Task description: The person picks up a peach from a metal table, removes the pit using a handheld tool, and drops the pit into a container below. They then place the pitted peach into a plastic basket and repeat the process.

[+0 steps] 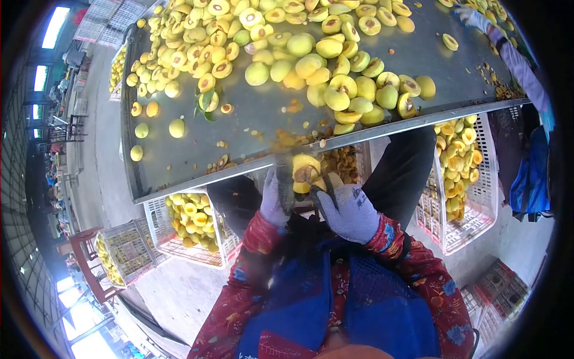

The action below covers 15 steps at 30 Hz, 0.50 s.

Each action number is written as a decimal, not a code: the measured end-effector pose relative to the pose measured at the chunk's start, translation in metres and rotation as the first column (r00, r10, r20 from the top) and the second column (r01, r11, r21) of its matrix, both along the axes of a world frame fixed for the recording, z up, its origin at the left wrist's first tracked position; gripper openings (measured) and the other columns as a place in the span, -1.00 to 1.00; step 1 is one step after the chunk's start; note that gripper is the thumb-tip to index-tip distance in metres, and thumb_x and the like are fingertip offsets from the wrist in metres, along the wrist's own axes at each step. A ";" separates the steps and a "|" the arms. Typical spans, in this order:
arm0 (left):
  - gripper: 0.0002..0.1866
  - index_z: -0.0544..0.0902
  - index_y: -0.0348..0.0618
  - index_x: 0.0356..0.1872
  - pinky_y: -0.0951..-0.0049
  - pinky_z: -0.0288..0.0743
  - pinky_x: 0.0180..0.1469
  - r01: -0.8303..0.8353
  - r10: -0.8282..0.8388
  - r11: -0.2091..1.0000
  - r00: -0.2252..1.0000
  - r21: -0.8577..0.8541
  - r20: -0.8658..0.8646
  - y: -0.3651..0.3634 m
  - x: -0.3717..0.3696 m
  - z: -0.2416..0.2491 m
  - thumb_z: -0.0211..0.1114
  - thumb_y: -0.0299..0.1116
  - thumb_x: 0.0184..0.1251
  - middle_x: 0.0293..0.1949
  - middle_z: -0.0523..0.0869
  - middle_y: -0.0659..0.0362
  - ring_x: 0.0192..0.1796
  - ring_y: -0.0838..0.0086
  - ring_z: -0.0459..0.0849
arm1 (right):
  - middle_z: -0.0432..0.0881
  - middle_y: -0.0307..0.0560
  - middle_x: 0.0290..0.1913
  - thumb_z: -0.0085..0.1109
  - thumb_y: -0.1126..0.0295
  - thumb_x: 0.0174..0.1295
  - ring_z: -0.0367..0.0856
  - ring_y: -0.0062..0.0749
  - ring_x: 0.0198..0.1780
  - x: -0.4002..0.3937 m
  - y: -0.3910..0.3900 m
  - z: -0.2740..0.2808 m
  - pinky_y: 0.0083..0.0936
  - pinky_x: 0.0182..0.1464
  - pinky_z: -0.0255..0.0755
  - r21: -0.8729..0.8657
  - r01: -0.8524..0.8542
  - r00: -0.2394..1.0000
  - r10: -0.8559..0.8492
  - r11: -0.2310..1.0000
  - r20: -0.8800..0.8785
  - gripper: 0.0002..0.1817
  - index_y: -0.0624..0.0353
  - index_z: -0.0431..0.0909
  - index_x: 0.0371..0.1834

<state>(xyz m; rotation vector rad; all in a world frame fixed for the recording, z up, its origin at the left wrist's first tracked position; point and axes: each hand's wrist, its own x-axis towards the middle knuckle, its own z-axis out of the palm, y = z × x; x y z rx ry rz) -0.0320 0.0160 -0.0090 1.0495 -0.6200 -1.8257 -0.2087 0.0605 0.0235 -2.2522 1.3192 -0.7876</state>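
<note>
A halved yellow peach (305, 164), its brown pit cavity facing up, is between my hands just past the table's near edge. My left hand (275, 198), in a pale glove with dark fingers, grips its left side. My right hand (350, 214), gloved alike, is closed at the lower right of the peach, with a second yellow piece (330, 180) by its fingertips. I cannot tell whether a small tool is in its fingers. Beyond my hands, cut and whole peaches (338, 93) are heaped on the metal table (239, 128).
Crates of peach halves stand by my left leg (194, 254) and right leg (454, 236). Brown pits (341, 164) lie below the table edge between my knees. A co-worker's gloved hand (475, 18) reaches over the table at the far right. Scraps litter the near rim.
</note>
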 end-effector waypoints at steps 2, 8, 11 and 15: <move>-0.59 0.37 -0.26 0.14 0.43 0.49 0.02 -0.099 0.100 0.995 0.989 -0.017 0.113 0.008 0.000 -0.010 -0.04 -0.15 0.49 -0.02 0.55 0.09 -0.05 0.42 0.58 | 0.46 0.35 -0.17 0.09 0.40 0.17 0.48 -0.07 -0.49 0.002 0.001 0.002 -0.28 -0.49 0.38 -0.040 -0.049 0.995 0.045 0.998 -0.085 -0.72 0.30 0.49 -0.08; -0.59 0.38 -0.34 0.13 0.46 0.53 -0.14 -0.143 0.194 0.979 0.874 -0.146 0.445 0.019 -0.009 -0.026 -0.04 -0.20 0.48 -0.14 0.58 0.07 -0.18 0.50 0.58 | 0.45 0.31 -0.13 0.09 0.42 0.10 0.50 -0.03 -0.36 0.007 0.007 -0.027 -0.29 -0.37 0.42 -0.150 -0.055 0.998 0.060 0.987 0.026 -0.60 0.37 0.42 0.02; -0.57 0.38 -0.37 0.15 0.45 0.52 -0.20 -0.030 0.143 0.975 0.843 -0.220 0.519 0.018 -0.006 -0.027 -0.05 -0.20 0.48 -0.18 0.60 0.07 -0.25 0.50 0.59 | 0.50 0.12 -0.29 0.05 0.34 0.22 0.49 -0.22 -0.46 0.005 0.003 -0.023 -0.40 -0.43 0.39 0.417 -0.191 0.904 -0.006 0.888 0.426 -0.72 0.33 0.45 -0.11; -0.55 0.44 -0.41 0.09 0.43 0.50 -0.28 0.045 0.224 0.901 0.804 -0.432 0.551 0.021 -0.009 -0.030 -0.10 -0.18 0.49 -0.24 0.63 0.07 -0.33 0.47 0.60 | 0.42 -0.17 -0.58 -0.07 0.17 0.36 0.37 -0.48 -0.63 -0.004 -0.014 0.009 -0.57 -0.55 0.29 0.726 -0.670 0.457 -0.685 0.155 0.568 -0.68 0.24 0.44 -0.29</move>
